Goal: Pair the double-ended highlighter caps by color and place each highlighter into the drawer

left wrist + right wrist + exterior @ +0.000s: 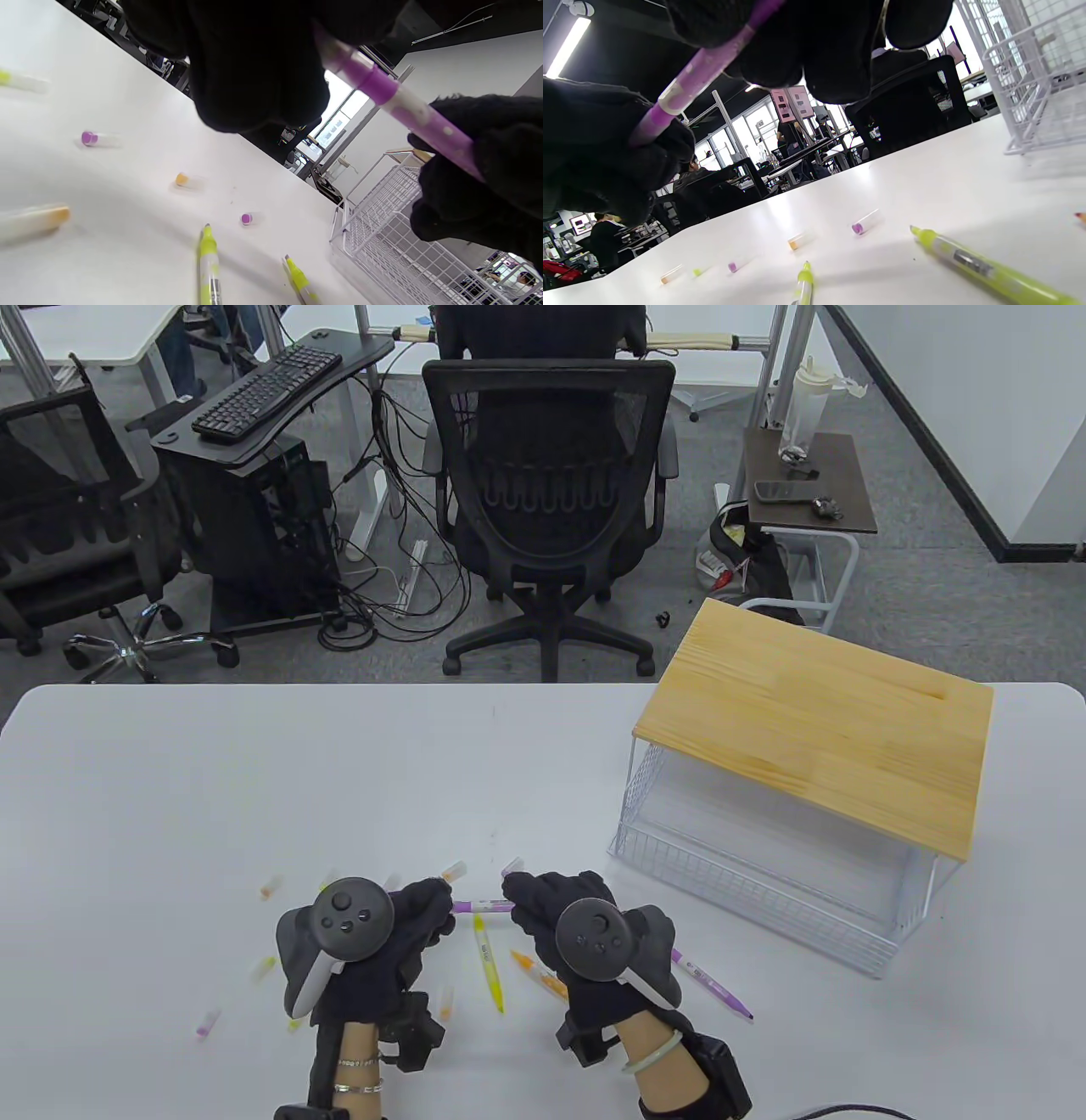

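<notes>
Both gloved hands hold one purple highlighter [484,906] level above the table. My left hand [434,904] grips its left end and my right hand [514,897] grips its right end. The wrist views show that purple barrel [403,106] [691,80] running between the dark fingers; both ends are hidden inside the gloves. A yellow highlighter [489,964], an orange one [540,974] and a second purple one [713,984] lie on the table. Loose caps lie scattered: orange [270,886], purple [208,1022], purple [246,218]. The white wire drawer [764,891] stands pulled out at the right.
A wooden top [814,738] covers the drawer frame. More caps [445,1001] [454,869] lie close around the hands. An office chair [551,492] stands beyond the table's far edge.
</notes>
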Available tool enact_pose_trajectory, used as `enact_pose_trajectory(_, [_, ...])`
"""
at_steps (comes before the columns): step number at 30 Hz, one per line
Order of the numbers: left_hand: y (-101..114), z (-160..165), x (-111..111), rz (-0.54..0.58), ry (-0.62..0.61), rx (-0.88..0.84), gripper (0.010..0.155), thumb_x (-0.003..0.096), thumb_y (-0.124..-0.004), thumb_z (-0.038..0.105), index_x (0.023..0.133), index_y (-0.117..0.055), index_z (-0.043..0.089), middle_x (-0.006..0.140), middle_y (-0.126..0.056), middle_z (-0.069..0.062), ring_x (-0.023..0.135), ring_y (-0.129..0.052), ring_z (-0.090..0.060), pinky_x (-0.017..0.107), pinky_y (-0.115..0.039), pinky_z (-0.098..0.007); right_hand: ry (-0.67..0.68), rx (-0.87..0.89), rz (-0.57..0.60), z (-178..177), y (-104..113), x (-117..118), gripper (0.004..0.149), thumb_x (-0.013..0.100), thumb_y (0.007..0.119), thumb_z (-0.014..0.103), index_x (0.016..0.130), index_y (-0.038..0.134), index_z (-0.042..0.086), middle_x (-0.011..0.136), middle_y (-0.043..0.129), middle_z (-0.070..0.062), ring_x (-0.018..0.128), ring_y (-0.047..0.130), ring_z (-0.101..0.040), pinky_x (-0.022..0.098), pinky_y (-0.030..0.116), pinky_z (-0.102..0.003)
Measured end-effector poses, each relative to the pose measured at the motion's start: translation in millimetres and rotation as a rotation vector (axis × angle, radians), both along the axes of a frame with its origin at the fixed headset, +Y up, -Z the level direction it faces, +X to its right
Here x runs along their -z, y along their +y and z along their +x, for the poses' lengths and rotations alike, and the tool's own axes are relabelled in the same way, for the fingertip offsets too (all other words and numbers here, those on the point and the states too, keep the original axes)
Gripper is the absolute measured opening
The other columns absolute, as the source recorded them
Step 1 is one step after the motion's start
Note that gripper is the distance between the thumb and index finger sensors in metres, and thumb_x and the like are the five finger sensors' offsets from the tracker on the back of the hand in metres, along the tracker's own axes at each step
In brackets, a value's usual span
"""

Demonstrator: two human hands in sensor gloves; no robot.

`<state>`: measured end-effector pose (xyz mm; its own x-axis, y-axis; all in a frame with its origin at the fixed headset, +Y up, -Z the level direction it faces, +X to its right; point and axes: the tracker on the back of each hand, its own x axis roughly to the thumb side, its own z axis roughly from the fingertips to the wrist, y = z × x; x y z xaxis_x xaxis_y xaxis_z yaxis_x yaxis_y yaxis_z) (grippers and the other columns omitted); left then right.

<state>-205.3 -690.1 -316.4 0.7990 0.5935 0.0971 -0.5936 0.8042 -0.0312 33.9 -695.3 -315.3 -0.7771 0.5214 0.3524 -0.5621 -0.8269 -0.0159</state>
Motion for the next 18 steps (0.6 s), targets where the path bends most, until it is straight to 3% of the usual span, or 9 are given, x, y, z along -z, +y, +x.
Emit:
enact_pose_trajectory(7, [3,-3,-3,0.036,0.006,0.047,0.046,0.0518,-0.069,0.034,0.088,-0.087,0.011,0.066,-0.104,-0.006,0.051,-0.103,-0.021,0.067,-0.069,-0.052,0.089,0.050,-0.127,-3,-9,6,0.044,0.059,0.062,0.034,0.102,0.068,0.025,0.081,0.086,0.001,0.076,0.089,-0.030,0.075,0.056,-0.063])
enact_pose_trajectory(18, [8,12,-6,0.102,-0.010,0.166,0.046,0.0509,-0.069,0.035,0.087,-0.088,0.013,0.067,-0.105,-0.004,0.052,-0.104,-0.020,0.070,-0.069,-0.050,0.151,0.089,-0.209,4,-9,10,0.045,0.059,0.060,0.031,0.102,0.068,0.020,0.074,0.087,-0.001,0.069,0.089,-0.031,0.073,0.057,-0.063])
